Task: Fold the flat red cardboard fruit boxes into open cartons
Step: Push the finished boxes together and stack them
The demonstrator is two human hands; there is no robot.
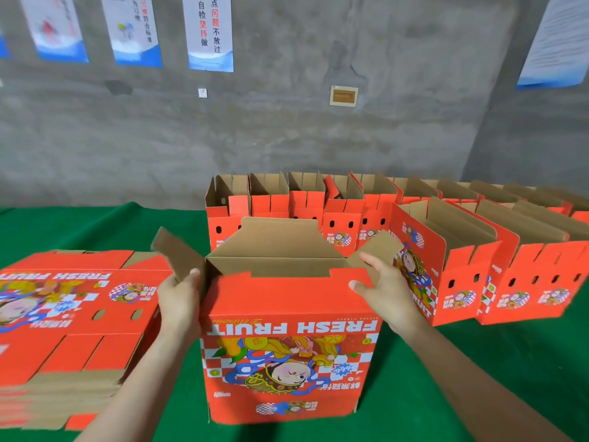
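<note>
Head view: the box (287, 346) being worked stands upright in the middle of the frame, its print upside down and its top flaps raised. The left hand (180, 298) grips its upper left corner below the side flap (178, 253); the right hand (385, 295) grips the upper right corner, thumb on the front panel.

Uneven pressure from the two hands could skew the walls or crease a flap off its fold line. A swing to the right might knock the finished cartons (462, 282) just beside it; the left forearm could shove the stack of flat boxes (73, 314).

The surface (478, 378) wears green cloth. Behind is a rough grey wall (287, 129) with posters (210, 33) along the top.
</note>
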